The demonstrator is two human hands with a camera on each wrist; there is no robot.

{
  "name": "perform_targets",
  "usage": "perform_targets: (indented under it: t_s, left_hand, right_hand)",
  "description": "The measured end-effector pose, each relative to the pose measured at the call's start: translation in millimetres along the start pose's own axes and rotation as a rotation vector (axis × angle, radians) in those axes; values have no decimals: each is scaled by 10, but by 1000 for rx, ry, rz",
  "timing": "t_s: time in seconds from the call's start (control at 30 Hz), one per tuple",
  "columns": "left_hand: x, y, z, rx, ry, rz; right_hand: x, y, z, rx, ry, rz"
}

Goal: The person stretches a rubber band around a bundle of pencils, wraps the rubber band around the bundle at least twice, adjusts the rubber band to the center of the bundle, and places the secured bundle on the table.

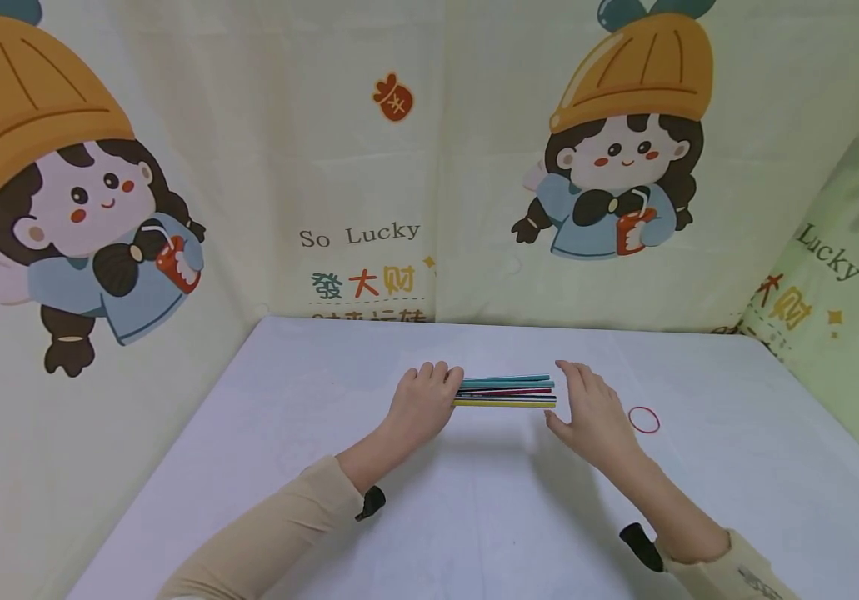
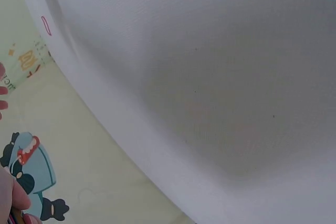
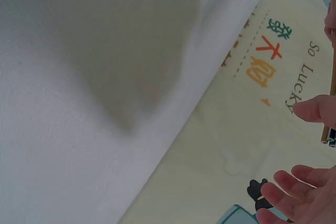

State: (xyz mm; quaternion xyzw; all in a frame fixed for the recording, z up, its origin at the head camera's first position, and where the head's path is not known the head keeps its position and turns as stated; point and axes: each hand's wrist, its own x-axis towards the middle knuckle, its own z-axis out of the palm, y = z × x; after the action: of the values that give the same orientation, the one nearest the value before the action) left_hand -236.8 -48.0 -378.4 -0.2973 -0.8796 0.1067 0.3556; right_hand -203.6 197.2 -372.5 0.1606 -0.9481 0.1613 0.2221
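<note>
My left hand (image 1: 423, 404) grips a bundle of pencils (image 1: 504, 392) by one end, its fingers curled round them above the table. The pencils lie side by side, teal, red, dark, white and yellow, pointing right. Around their free ends, my right hand (image 1: 596, 417) is spread with thumb and fingers apart. In the right wrist view the thumb (image 3: 312, 109) overlaps the flat pencil ends (image 3: 326, 137), and the fingers are parted below. A thin red rubber band (image 1: 644, 420) lies on the table just right of my right hand. Only part of the left hand (image 2: 16, 198) shows in the left wrist view.
A white-covered table (image 1: 309, 358) stretches under both hands. Behind it hangs a cream curtain (image 1: 474, 167) with cartoon figures and lettering, which continues along the sides. Both wrists carry a small black device (image 1: 641, 546).
</note>
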Motion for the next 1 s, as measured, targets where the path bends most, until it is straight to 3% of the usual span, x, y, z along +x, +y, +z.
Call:
perform_targets:
  t_s: [0.27,0.37,0.63,1.0]
  left_hand:
    - [9,0,9,6,-6,1]
    - [11,1,14,8,12,8]
    - [5,13,-12,2,-11,23]
    - [5,50,8,31,28,38]
  right_hand:
    - [-36,-52,71,86,-104,-19]
    - [-42,-68,70,119,-113,-22]
    - [-61,-75,75,132,-122,-37]
    - [-97,-98,48,-15,-165,-5]
